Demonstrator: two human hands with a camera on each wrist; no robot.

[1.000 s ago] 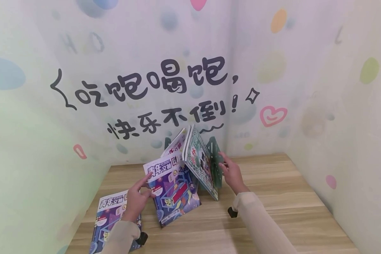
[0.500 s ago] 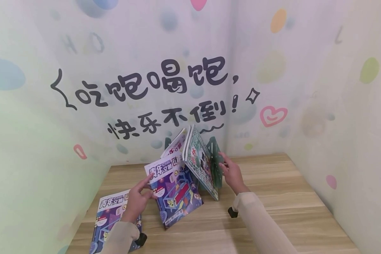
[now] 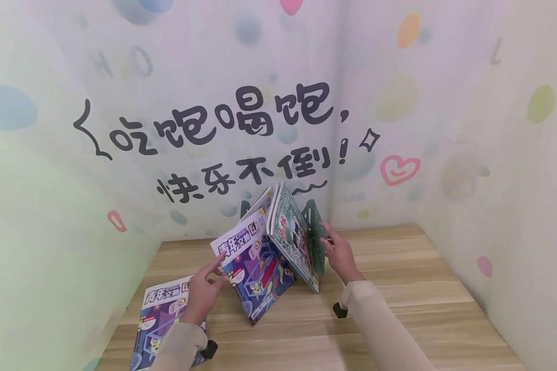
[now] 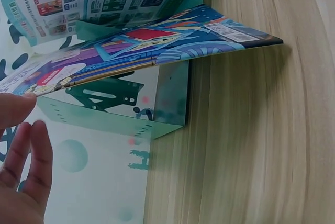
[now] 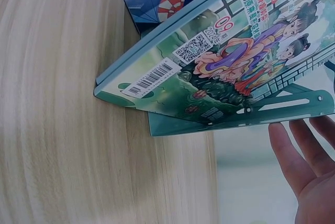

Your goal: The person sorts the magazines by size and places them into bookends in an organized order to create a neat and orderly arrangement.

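My left hand [image 3: 206,291] grips the left edge of a purple magazine [image 3: 260,281], tilted between it and the rack in the head view. Its thumb lies at the magazine's edge in the left wrist view. Green-covered magazines [image 3: 293,237] lean to the left in a green metal book rack [image 3: 316,239], with a pale magazine [image 3: 262,203] behind them. With extended fingers [image 5: 285,148], my right hand [image 3: 342,255] touches the outside of the rack's right panel. The magazines hide much of the rack's middle; its cut-out left end [image 4: 172,90] shows in the left wrist view.
A second purple magazine [image 3: 160,309] lies flat at the table's left front, partly covered by my left forearm. The wooden table [image 3: 399,309] meets printed walls [image 3: 260,62] at the back and both sides.
The purple magazine has moved up and to the right and turned, its lower edge slanting more steeply toward the rack. My left hand has shifted slightly with it; my right hand stays put.
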